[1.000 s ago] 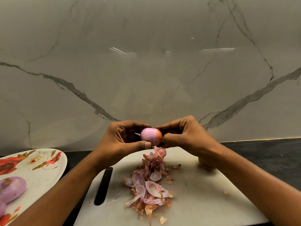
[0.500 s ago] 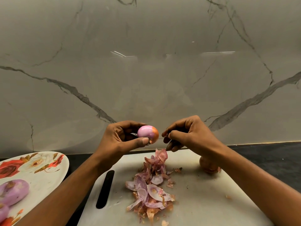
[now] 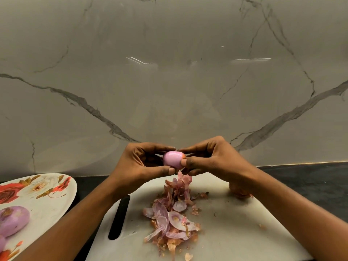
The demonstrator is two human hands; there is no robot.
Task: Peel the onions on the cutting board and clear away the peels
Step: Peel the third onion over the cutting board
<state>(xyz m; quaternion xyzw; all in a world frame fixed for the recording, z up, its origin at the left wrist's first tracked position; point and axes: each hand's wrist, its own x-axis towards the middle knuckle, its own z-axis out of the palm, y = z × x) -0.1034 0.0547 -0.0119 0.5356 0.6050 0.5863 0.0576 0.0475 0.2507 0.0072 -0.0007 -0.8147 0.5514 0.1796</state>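
KITCHEN COUNTER, head cam, watched from my remote seat: L hand (image 3: 145, 162) cups a small onion (image 3: 172, 160) in the air above the far edge of the board (image 3: 244, 232), thumb under, fingers curled over the top. R hand (image 3: 212, 159) pinches the onion's right end, thumb & forefinger on a scrap of orange skin there. Both hands are closed on it, neither spread.

Risks, my read: the onion is bare & glossy over most of its face, prob. slick. A hard tug w/ R could squirt it out of L's grip onto the board or the dark counter (image 3: 310, 181). The scrap looks thin & papery, so it may tear short & leave a bit stuck at the tip. Loose peels (image 3: 173, 217) lie heaped mid-board right below the hands. A dropped onion or a sweeping wrist could scatter them over the edge, i.e. more to clear. An unpeeled onion (image 3: 238, 190) sits on the board just behind R wrist, partly hidden, and a bump could roll it.

Materials: onion smooth, pink-purple, egg-shaped. Peels are curled, shell-like flakes, purple w/ dry brown bits. Board white, flat, matte, w/ a dark slot at left. A floral plate (image 3: 56, 200) to the left holds a peeled onion (image 3: 13, 220), dull purple. Wall (image 3: 169, 81) grey, veined, polished.
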